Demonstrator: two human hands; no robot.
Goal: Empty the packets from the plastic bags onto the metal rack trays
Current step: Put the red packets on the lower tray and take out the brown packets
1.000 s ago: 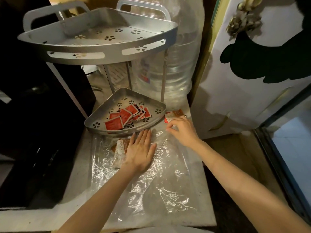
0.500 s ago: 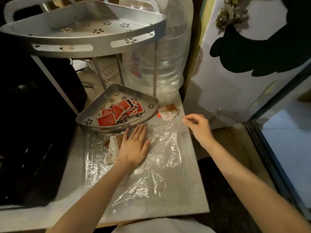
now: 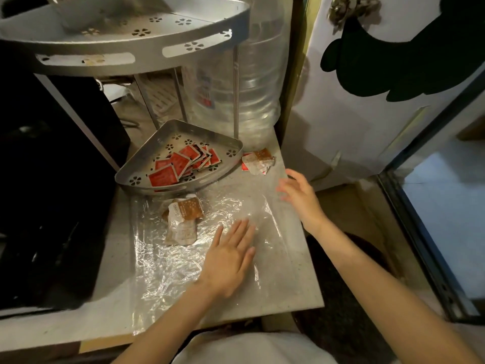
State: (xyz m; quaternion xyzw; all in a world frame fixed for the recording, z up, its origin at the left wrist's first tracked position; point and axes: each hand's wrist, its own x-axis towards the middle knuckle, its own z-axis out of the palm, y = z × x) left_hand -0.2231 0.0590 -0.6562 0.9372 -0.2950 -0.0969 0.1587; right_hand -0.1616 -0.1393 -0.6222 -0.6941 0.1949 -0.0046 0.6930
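Note:
A clear plastic bag (image 3: pixel 168 261) lies flat on the grey countertop (image 3: pixel 296 285). Brown and white packets (image 3: pixel 183 219) lie at its far left part; whether inside or on top I cannot tell. My left hand (image 3: pixel 231 256) rests flat on the bag with straight fingers, to the right of those packets. My right hand (image 3: pixel 299 193) hovers with loose fingers over the bag's far right corner, holding nothing. The rack's lower tray (image 3: pixel 183 189) holds several red packets (image 3: pixel 181 164). A few more packets (image 3: pixel 258 161) lie on the counter right of that tray. The upper tray (image 3: pixel 147 46) looks bare.
A large clear water bottle (image 3: pixel 252 82) stands behind the rack. A white fridge door (image 3: pixel 367 127) with a black shape is on the right. A black appliance (image 3: pixel 47 179) fills the left side. The counter's edge drops off just right of the bag.
My left hand slid back and to the right off the brown packets, uncovering them. My right hand drew away from the packets beside the tray and now hovers over the bag's corner.

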